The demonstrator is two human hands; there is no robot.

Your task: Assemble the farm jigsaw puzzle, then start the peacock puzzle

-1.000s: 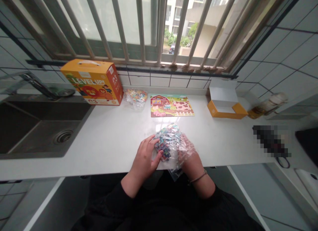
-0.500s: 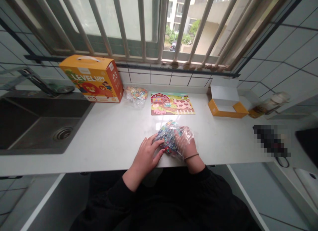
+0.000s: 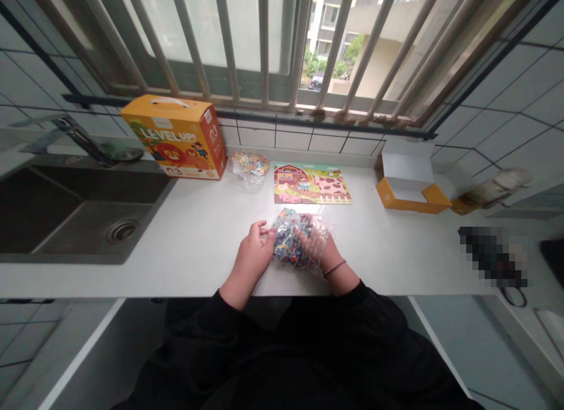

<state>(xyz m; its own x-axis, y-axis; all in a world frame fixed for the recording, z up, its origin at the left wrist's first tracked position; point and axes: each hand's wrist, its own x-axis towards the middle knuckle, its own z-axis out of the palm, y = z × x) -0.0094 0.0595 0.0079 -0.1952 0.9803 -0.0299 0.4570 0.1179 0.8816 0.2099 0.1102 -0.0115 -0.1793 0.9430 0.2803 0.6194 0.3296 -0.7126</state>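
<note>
A clear plastic bag of small colourful puzzle pieces (image 3: 288,245) rests on the counter close to its front edge. My left hand (image 3: 257,245) is at the bag's left side, thumb and bent fingers closed at its edge. Inside the bag's right side is my right hand (image 3: 316,239), seen through crinkled plastic with its fingers curled against the pieces. The plastic partly hides the fingertips. Just behind the bag lies a flat farm picture puzzle (image 3: 312,185) with a red barn and a spotted cow.
A second bag of pieces (image 3: 249,166) sits beside an orange "LEVEL UP!" box (image 3: 176,137) at the back left. To the left is a dark sink (image 3: 145,222). An open orange-and-white box (image 3: 414,198) and a blurred jar (image 3: 493,190) stand at the right.
My left hand has drawn back from the top of the pieces to the bag's left edge, its fingers now bent. The bag is tilted differently; my right hand stays inside it.
</note>
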